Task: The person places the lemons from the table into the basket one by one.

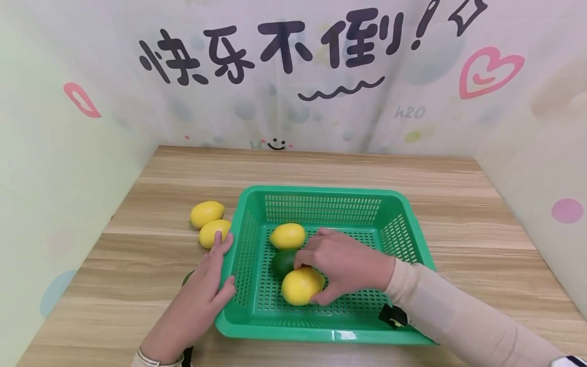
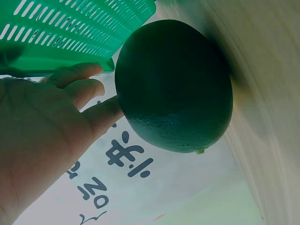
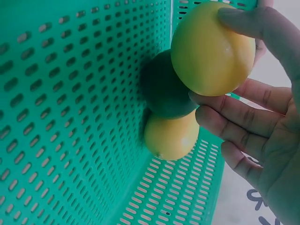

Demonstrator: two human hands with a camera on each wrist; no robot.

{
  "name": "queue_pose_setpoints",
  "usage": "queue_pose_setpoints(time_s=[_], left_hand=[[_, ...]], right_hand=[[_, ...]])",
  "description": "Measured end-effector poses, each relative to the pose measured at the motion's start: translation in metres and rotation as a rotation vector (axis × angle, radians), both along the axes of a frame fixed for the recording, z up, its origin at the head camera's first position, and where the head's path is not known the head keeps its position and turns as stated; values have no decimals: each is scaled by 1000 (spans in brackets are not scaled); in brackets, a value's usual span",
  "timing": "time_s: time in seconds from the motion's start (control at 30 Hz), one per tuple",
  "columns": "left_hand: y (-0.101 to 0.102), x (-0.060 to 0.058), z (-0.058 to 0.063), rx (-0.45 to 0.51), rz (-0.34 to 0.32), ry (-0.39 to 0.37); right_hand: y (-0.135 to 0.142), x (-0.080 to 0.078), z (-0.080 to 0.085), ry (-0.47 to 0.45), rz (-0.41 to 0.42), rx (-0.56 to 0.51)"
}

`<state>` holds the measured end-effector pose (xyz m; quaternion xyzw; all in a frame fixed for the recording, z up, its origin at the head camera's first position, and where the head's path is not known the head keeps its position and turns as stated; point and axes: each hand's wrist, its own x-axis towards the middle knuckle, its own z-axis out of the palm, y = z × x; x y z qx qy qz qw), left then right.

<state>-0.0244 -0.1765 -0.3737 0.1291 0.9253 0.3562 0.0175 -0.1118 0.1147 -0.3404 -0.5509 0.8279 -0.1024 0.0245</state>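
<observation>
My right hand (image 1: 341, 260) reaches into a green plastic basket (image 1: 321, 334) and grips a yellow lemon (image 1: 300, 288) between thumb and fingers. Inside the basket, a dark green fruit (image 1: 283, 263) lies against that lemon, with a second lemon (image 1: 289, 236) behind it. The right wrist view shows the gripped lemon (image 3: 213, 51) overlapping the green fruit (image 3: 166, 86). My left hand (image 1: 199, 290) rests on the basket's left rim, fingers extended. Close beside it on the table is another dark green fruit (image 2: 173, 89), mostly hidden by the hand in the head view.
Two more lemons, a farther one (image 1: 207, 214) and a nearer one (image 1: 214, 233), lie on the wooden table (image 1: 151, 244) left of the basket. A printed white cloth (image 1: 257, 117) rises behind the table, and pale walls stand at both sides.
</observation>
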Motion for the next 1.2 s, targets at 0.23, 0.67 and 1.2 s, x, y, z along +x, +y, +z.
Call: queue_pose_setpoints(time_s=[0.23,0.67,1.2], left_hand=[[0,0,1,-2,-1,-8],[-1,-1,-1,0,-6,5],[0,-1,-1,4,-7,9]], right_hand=[[-4,1,-2,-12,3,18],[-7,0,-3,-15,7,60],[-13,0,-10,-5,46,118]])
